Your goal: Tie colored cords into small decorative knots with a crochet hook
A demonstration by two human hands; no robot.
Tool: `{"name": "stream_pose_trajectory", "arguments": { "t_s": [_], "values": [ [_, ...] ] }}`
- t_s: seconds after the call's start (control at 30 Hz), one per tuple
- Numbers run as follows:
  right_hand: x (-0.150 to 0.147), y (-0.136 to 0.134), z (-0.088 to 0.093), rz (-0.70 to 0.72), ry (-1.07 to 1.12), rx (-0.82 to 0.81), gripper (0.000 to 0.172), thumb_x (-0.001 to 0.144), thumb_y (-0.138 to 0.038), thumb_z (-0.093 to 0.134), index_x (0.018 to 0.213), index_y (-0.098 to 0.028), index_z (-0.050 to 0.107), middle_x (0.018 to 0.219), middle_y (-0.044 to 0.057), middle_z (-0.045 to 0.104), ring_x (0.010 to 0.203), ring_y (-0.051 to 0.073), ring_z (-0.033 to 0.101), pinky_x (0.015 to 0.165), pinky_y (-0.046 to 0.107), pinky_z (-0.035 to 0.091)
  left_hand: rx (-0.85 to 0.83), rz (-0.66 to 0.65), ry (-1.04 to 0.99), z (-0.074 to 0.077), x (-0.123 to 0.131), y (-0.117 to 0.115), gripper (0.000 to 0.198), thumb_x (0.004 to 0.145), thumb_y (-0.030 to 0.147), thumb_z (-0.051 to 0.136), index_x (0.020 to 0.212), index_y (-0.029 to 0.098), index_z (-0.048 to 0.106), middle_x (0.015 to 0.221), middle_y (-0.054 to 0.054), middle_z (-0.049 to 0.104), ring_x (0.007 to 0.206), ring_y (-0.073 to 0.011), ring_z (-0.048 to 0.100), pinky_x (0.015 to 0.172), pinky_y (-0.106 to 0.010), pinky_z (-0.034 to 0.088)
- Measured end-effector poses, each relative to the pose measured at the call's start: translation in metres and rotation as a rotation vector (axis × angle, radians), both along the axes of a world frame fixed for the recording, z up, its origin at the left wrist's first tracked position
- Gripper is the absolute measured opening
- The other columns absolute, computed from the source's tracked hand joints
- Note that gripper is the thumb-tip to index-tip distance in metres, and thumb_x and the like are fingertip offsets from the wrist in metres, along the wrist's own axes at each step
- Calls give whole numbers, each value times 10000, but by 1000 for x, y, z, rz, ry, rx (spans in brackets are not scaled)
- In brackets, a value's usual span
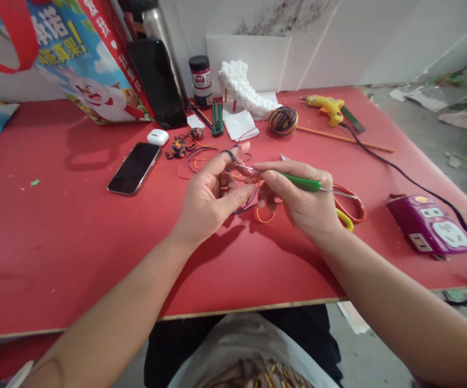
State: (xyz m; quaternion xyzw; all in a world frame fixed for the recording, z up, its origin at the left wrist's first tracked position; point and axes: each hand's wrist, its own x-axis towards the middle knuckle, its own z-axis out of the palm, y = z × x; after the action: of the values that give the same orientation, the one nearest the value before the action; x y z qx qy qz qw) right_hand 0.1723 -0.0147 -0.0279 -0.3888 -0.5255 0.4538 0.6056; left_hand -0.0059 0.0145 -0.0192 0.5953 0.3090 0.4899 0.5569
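Over the middle of the red table, my left hand point(213, 194) has multicoloured yarn wrapped round its raised index finger. Its thumb and other fingers pinch the yarn, and what they grip is partly hidden. My right hand point(301, 194) holds a crochet hook with a green handle point(300, 181) like a pen. The metal tip points left and reaches the yarn by the left fingers. Loose orange and purple yarn strands point(201, 159) lie behind and below the hands. From them a strand leads toward a ball of yarn point(283, 119) farther back.
Scissors point(356, 205) with orange and yellow handles lie beside my right hand. A purple power socket block point(435, 223) and a yellow glue gun point(326, 108) with its cable are on the right. Leftward are a phone point(135, 168), a white earbud case point(158, 137) and a small crocheted piece point(179, 146).
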Motion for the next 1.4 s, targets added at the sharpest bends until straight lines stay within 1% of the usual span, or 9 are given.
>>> {"name": "stream_pose_trajectory", "arguments": {
  "t_s": [0.13,0.47,0.73,0.87,1.0,1.1,1.23,1.33,1.4],
  "values": [
    [-4,-2,1,-13,-1,16,179,919,-396,839,1042,-269,868,684,-20,752,514,118,690,456,232,544,23,9,20,-3,2,2,546,787,224,897,1309,318,765,1038,-15,668,683,-79,478,637,-224,478],
    [-9,-7,-1,-37,-55,6,233,928,-415,827,1084,-246,862,694,-11,758,502,127,690,436,242,536,64,59,48,-3,0,1,460,836,358,890,1269,291,749,961,-12,640,739,-116,518,660,-255,468],
    [-7,-3,-1,-91,-150,201,153,948,-388,811,1036,-276,867,926,26,767,576,97,650,562,267,585,-118,36,-91,3,2,-2,379,831,194,847,1201,253,784,916,-8,645,842,-122,579,728,-223,493],
    [-6,-5,-1,-129,-220,225,175,964,-413,790,1045,-278,866,934,31,756,562,96,633,561,278,589,-294,-47,-170,7,-1,3,385,787,185,871,1160,237,790,891,-16,684,770,-118,586,632,-213,465],
    [-5,-5,-1,-158,-245,218,174,965,-426,784,1044,-297,870,947,38,766,576,110,647,572,293,603,-425,-170,-207,10,-6,7,426,732,160,898,1141,216,792,865,-16,713,644,-88,542,488,-206,341],
    [-4,-6,-1,-149,-234,221,143,959,-388,795,1053,-309,867,956,35,764,578,109,644,569,295,602,-488,-244,-236,11,-7,7,461,726,118,881,1168,203,780,860,-15,738,556,-56,471,463,-213,294],
    [-2,-6,-1,-155,-267,242,151,961,-402,789,1053,-309,865,1003,56,775,654,142,680,572,307,605,-538,-276,-259,13,-8,6,483,700,60,836,1164,177,773,829,-25,746,547,-56,469,461,-201,290],
    [-1,-6,-1,-164,-316,268,146,969,-391,780,1057,-315,868,987,61,776,716,170,717,620,329,623,-556,-294,-257,14,-9,6,413,728,111,815,1135,175,782,791,-15,723,507,-53,425,453,-209,311],
    [-1,-6,-1,-164,-327,295,138,969,-349,781,1070,-317,869,997,59,777,738,174,731,657,339,632,-561,-283,-263,14,-9,7,375,750,156,842,1120,182,788,796,-11,718,542,-62,490,476,-201,360]
  ]
}}
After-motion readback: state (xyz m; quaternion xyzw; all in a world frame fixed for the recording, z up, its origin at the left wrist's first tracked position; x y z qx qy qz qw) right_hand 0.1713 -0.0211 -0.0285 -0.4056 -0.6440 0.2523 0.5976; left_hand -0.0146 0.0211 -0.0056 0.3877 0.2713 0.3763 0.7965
